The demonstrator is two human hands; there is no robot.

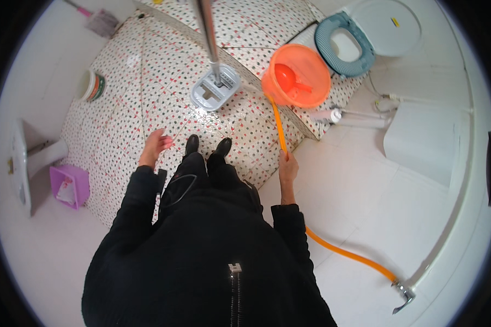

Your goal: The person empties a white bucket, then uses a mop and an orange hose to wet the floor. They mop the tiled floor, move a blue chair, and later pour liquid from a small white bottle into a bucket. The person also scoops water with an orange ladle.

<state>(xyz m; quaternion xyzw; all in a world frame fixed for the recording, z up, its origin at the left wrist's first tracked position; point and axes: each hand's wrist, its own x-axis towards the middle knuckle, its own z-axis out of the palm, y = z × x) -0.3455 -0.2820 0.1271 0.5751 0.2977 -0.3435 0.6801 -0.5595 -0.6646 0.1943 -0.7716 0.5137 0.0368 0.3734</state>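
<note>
An orange hose runs from a chrome tap on the right wall, passing behind my right sleeve. My right hand grips it close to its free end, which reaches the base of an orange plastic bucket. Inside the bucket lies a red plastic dipper. With fingers apart and nothing in it, my left hand hangs over the tiled floor. Ahead of my black shoes stands a grey mop bucket, a metal mop pole rising from it.
A toilet with a blue padded seat sits on the raised step, beside a white bottle. Leftward are a pedestal sink, a purple waste bin, a small tub and a pink-handled brush or mop.
</note>
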